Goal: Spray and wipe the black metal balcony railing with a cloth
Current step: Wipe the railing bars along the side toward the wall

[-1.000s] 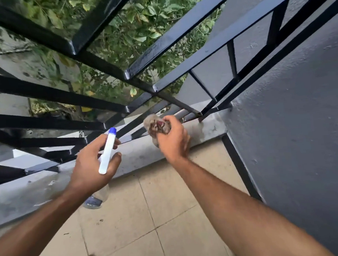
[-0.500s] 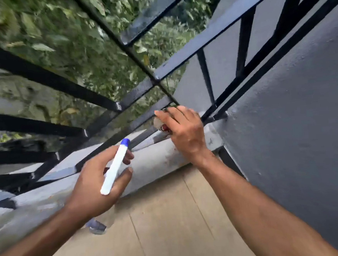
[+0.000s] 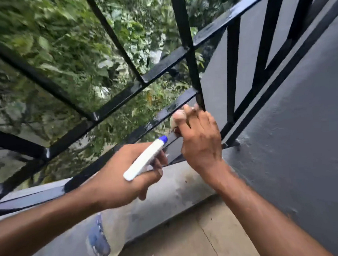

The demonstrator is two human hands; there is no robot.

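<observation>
Right hand (image 3: 202, 143): fingers curled round a pale bunched cloth (image 3: 176, 119), which is pressed against a lower bar of the black metal balcony railing (image 3: 122, 99), just beside an upright post. Left hand (image 3: 122, 181): grips a clear plastic spray bottle with white head and blue nozzle (image 3: 145, 159), nozzle aimed toward the same bar. The bar surface appears wet and glossy. Below it runs a grey concrete ledge (image 3: 175, 195); a dark grey wall (image 3: 305, 138) stands to the right.

Grey wall (image 3: 305, 138) right; beige tiled floor (image 3: 192, 246); concrete kerb (image 3: 178, 191); green foliage (image 3: 69, 55) beyond.
</observation>
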